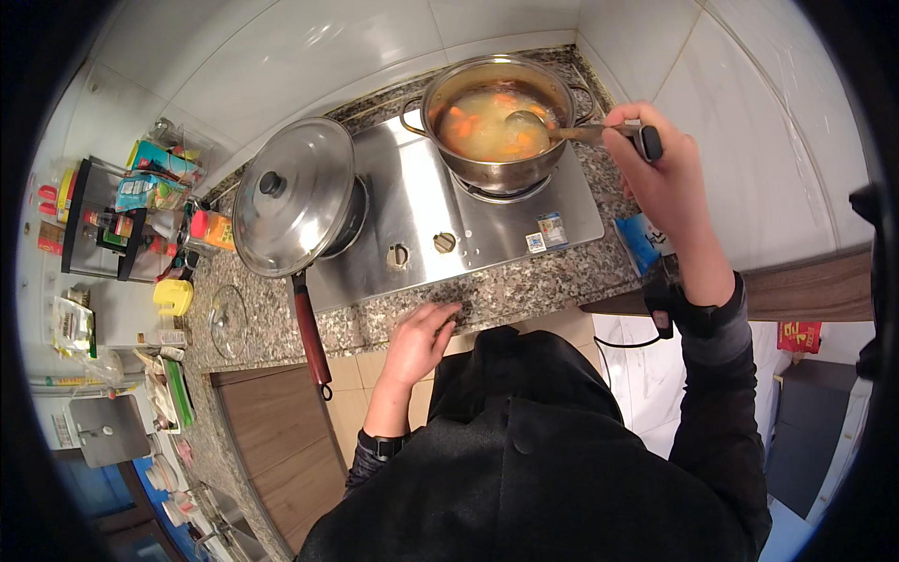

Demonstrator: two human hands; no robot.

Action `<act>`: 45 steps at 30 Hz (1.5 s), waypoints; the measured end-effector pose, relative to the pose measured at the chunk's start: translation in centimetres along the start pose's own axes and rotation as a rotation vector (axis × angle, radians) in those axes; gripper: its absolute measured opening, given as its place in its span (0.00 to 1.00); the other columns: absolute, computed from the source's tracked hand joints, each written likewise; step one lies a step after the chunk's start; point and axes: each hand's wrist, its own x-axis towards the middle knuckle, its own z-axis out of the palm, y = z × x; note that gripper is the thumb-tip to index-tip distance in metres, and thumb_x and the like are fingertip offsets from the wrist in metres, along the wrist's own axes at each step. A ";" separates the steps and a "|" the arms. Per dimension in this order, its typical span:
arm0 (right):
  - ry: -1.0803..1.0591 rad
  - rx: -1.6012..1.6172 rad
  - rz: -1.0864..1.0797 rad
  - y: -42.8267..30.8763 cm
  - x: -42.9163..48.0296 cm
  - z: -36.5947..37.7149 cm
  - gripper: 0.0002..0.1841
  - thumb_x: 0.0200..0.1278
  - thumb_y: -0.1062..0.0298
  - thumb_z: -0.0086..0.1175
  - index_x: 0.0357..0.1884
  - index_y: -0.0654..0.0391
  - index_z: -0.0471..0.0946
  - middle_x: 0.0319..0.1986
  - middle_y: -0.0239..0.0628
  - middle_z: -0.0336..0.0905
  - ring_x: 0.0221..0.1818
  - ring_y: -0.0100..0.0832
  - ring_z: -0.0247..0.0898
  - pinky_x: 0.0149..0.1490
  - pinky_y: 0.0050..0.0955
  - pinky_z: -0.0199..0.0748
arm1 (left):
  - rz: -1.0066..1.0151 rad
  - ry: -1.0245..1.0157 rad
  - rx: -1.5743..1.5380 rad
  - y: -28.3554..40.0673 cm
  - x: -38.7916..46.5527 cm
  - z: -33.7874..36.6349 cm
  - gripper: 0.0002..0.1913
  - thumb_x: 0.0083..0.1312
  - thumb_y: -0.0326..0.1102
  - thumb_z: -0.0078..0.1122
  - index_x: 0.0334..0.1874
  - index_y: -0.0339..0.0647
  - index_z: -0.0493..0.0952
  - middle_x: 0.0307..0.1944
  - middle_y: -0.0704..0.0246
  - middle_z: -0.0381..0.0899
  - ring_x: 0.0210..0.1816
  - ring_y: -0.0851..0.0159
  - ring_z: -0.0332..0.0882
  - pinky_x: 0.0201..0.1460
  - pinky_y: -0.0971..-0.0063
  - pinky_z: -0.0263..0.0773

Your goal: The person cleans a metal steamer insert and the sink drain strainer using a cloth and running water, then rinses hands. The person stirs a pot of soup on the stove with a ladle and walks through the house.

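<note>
My right hand (660,165) grips the dark handle of a metal ladle (579,133), whose bowl dips into the broth of a two-handled steel pot (495,172). Orange chunks, perhaps carrot, float in the cloudy yellowish broth (491,133). The pot stands on the right burner of a steel gas hob (421,204). My left hand (421,344) rests at the front edge of the granite counter (491,298), fingers slightly spread, holding nothing. On the left burner sits a pan with a domed metal lid (302,204); its reddish-brown handle (311,334) reaches past the counter edge.
A clear glass lid (228,321) lies on the left counter, near a yellow plastic item (173,297), an orange-labelled jar (213,228) and a black rack (105,225) of condiments. A blue packet (637,242) lies right of the hob. Tiled walls border the back and right.
</note>
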 end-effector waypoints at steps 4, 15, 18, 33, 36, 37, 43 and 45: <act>0.002 0.163 0.202 0.0 0.8 0.2 0.04 0.69 0.69 0.58 0.39 0.58 0.78 0.19 0.24 0.73 0.20 0.16 0.67 0.26 0.21 0.66 | -0.008 -0.001 0.026 0.0 -0.8 0.0 0.14 0.65 0.28 0.62 0.54 0.43 0.82 0.45 0.62 0.84 0.46 0.50 0.83 0.50 0.60 0.79; -0.018 0.228 0.130 4.2 0.0 2.7 0.06 0.70 0.70 0.59 0.45 0.57 0.80 0.24 0.29 0.77 0.22 0.18 0.71 0.28 0.22 0.70 | -0.063 0.011 0.024 -0.1 -1.9 0.5 0.14 0.65 0.29 0.63 0.53 0.43 0.83 0.45 0.60 0.84 0.47 0.49 0.83 0.50 0.60 0.79; 0.019 0.090 0.009 4.6 0.0 2.6 0.06 0.69 0.71 0.60 0.45 0.58 0.79 0.27 0.32 0.79 0.24 0.20 0.72 0.32 0.24 0.71 | -0.069 0.008 0.035 0.1 -1.9 0.6 0.14 0.66 0.29 0.63 0.53 0.43 0.83 0.46 0.60 0.84 0.47 0.50 0.83 0.50 0.60 0.79; -0.168 0.001 0.097 -1.1 0.6 -0.9 0.06 0.68 0.67 0.59 0.40 0.59 0.80 0.23 0.35 0.78 0.24 0.25 0.72 0.33 0.28 0.70 | -0.025 0.044 0.031 1.2 -2.4 1.1 0.14 0.66 0.28 0.64 0.53 0.42 0.82 0.42 0.59 0.84 0.44 0.48 0.82 0.48 0.60 0.77; -0.152 0.033 0.032 -0.8 0.7 0.5 0.06 0.67 0.68 0.59 0.41 0.58 0.80 0.22 0.36 0.77 0.23 0.27 0.71 0.32 0.27 0.69 | -0.045 0.040 0.020 1.2 -3.0 1.0 0.14 0.65 0.27 0.63 0.54 0.42 0.82 0.42 0.58 0.84 0.44 0.47 0.82 0.48 0.60 0.77; -0.140 0.032 -0.006 -0.5 0.7 0.9 0.06 0.67 0.68 0.59 0.41 0.58 0.80 0.22 0.36 0.78 0.23 0.28 0.72 0.32 0.27 0.70 | -0.044 0.043 0.019 1.2 -3.1 1.0 0.15 0.65 0.27 0.63 0.54 0.42 0.82 0.42 0.58 0.84 0.43 0.47 0.82 0.48 0.60 0.77; -0.091 0.027 -0.036 1.9 0.2 2.7 0.07 0.67 0.67 0.61 0.43 0.57 0.81 0.24 0.39 0.80 0.24 0.32 0.77 0.33 0.28 0.72 | -0.061 0.061 0.028 1.2 -4.1 1.0 0.15 0.65 0.27 0.63 0.54 0.42 0.82 0.45 0.58 0.84 0.47 0.47 0.82 0.52 0.61 0.77; -0.072 0.046 0.019 2.6 0.2 2.9 0.08 0.66 0.67 0.61 0.44 0.57 0.81 0.25 0.40 0.82 0.25 0.34 0.78 0.35 0.28 0.73 | -0.082 0.054 0.029 1.3 -4.4 1.0 0.15 0.65 0.27 0.63 0.54 0.42 0.82 0.45 0.58 0.84 0.48 0.48 0.82 0.53 0.61 0.77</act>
